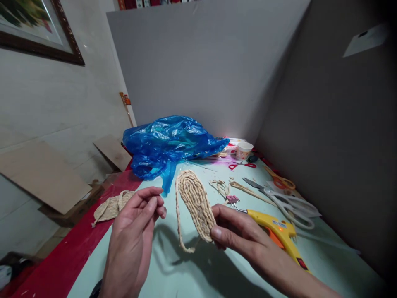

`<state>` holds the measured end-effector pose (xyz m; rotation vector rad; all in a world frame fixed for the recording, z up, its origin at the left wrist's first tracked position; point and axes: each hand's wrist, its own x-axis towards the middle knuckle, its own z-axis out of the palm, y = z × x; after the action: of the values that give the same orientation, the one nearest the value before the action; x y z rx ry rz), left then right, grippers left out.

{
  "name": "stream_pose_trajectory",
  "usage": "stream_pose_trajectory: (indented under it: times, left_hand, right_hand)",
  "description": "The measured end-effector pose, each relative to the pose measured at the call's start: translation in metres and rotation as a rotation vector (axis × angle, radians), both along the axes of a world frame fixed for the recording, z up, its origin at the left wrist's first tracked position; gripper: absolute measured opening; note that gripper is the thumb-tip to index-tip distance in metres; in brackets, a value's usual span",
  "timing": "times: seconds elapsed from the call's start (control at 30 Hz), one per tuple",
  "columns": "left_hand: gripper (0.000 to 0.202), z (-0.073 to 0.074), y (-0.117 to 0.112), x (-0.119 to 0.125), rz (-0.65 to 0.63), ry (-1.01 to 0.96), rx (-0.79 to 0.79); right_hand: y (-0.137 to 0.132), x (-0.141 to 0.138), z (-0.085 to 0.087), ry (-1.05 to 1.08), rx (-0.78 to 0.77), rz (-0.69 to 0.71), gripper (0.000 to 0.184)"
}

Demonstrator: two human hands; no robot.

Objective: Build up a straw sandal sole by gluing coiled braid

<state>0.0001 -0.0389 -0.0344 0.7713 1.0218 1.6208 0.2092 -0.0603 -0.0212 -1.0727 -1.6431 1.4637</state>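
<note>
A small shoe sole of coiled straw rope [194,198] is held up over the table, tilted, with its oval coils facing me. My right hand [235,229] pinches its lower right end between thumb and fingers. From the sole, a loose rope end [178,219] loops down along its left side. Left of that loop and apart from it is my left hand [136,227], fingers curled and thumb pressed toward the index finger; nothing shows in them. Behind my left hand lies a finished-looking straw slipper [110,207], partly hidden by the hand.
A yellow glue gun [276,229] lies at the right, near white-handled scissors [279,198] and orange-handled scissors [281,180]. Straw scraps [220,187] and a pink binder clip [232,199] lie beyond my right hand. Farther back are a blue plastic bag [173,140], red-handled scissors [242,165] and a paper cup [244,150].
</note>
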Motion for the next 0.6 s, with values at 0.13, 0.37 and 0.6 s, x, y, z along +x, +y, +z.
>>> stream_pose_trajectory:
  times: [0.13,0.37,0.6]
  left_hand:
    - [0.007,-0.0069,0.0038,-0.0015,-0.051,0.009,0.017]
    - [0.013,-0.0095,0.0044,0.0034,-0.038,0.016,0.010]
    - [0.028,-0.0014,0.0004,0.0031,-0.099,-0.003,0.016]
  right_hand:
    - [-0.0009,0.0010,0.0032,-0.058,0.045,0.030,0.014]
    - [0.0011,0.0043,0.0037,-0.119,0.089,0.073,0.015]
    - [0.0034,0.0050,-0.0038,-0.147,0.116,0.098,0.023]
